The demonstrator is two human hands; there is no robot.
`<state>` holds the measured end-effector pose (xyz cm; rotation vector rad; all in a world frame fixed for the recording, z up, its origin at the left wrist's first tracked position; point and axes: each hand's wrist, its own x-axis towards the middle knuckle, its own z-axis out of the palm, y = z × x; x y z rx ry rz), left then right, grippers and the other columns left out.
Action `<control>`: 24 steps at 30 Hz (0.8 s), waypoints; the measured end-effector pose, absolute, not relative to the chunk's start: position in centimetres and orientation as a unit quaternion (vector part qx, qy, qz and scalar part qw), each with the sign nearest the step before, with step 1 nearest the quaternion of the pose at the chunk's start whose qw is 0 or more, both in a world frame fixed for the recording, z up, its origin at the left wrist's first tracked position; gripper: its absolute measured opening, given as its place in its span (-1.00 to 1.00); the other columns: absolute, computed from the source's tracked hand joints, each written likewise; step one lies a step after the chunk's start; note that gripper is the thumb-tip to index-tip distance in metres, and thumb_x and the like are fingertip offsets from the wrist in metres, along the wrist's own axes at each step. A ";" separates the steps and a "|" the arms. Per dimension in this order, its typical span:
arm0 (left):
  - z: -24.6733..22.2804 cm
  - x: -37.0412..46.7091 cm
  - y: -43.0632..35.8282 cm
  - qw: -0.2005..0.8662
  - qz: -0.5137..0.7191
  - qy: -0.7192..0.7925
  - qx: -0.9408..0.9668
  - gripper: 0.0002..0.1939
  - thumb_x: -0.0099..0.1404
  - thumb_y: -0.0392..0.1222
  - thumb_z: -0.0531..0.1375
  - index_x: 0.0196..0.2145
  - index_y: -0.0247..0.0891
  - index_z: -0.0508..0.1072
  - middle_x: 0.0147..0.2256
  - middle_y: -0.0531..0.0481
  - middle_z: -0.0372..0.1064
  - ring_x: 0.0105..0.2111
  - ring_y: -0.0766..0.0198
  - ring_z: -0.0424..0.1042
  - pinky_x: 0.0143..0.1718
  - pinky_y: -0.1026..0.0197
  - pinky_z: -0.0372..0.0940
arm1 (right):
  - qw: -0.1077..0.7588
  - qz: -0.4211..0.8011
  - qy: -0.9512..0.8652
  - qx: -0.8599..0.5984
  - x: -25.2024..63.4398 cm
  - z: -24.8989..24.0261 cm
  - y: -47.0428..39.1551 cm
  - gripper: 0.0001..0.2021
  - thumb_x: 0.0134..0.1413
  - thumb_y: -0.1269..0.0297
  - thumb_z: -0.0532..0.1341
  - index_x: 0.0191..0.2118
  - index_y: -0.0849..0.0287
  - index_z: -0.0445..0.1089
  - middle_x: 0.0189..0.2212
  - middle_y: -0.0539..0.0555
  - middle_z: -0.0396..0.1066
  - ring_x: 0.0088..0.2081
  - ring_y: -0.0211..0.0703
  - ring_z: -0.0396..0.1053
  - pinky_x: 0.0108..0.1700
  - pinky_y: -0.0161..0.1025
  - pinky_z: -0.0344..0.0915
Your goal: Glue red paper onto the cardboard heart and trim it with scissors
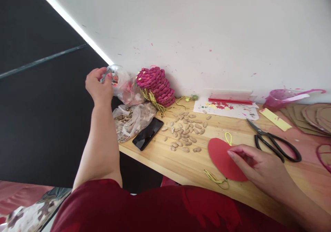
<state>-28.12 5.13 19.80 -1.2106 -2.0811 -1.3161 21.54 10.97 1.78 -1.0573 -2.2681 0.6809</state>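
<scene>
My left hand [99, 84] is at the far left of the table, its fingers closed on the rim of a clear plastic bag [122, 78] with small shiny coloured pieces. My right hand [254, 164] is over a red oval card [222, 152], thumb and forefinger pinched together above it. Whatever may be between those fingertips is too small to make out. A yellow cord loop [228, 139] sticks out at the card's top edge, and a yellow-green tassel [214, 178] lies by its lower edge. Several peanuts [184, 132] are scattered left of the card.
A bag of peanuts [134, 120] and a black phone [148, 133] lie at the left edge. Stacked magenta peanut-covered ornaments [157, 83] stand against the wall. Star sequins [222, 105] lie on white paper. Black-handled scissors [276, 142], a pink cup [276, 99] and cardboard pieces [307, 118] are at right.
</scene>
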 end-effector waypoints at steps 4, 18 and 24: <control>14.3 -21.6 5.2 0.255 -0.454 -0.707 -0.479 -0.63 0.48 0.00 0.05 -0.19 -0.29 0.56 -0.20 -0.08 0.52 -0.05 0.24 0.44 -0.11 0.07 0.25 | 0.257 0.268 -0.838 -0.401 21.5 2.3 10.6 -0.77 0.21 0.05 0.20 -0.29 0.06 0.51 -0.40 -0.02 0.55 -0.58 -0.26 0.35 -0.48 -0.26 0.29; 1.7 -14.6 6.9 -0.030 -0.237 -0.660 -0.712 -0.69 0.22 -0.49 0.18 -0.18 -0.26 0.62 -0.14 -0.11 0.55 -0.10 0.15 0.51 0.02 0.11 0.38 | 0.289 0.268 -0.838 -0.379 21.2 2.7 10.1 -0.82 0.23 0.16 0.20 -0.29 0.10 0.50 -0.40 -0.01 0.54 -0.56 -0.29 0.32 -0.47 -0.28 0.28; 1.8 -14.4 8.0 -0.055 -0.292 -0.688 -0.662 -0.73 0.26 -0.46 0.16 -0.23 -0.26 0.63 -0.21 -0.09 0.57 -0.17 0.18 0.52 -0.04 0.15 0.38 | 0.280 0.274 -0.841 -0.374 21.2 2.6 10.1 -0.83 0.24 0.17 0.20 -0.29 0.10 0.49 -0.38 0.00 0.54 -0.57 -0.30 0.30 -0.47 -0.28 0.27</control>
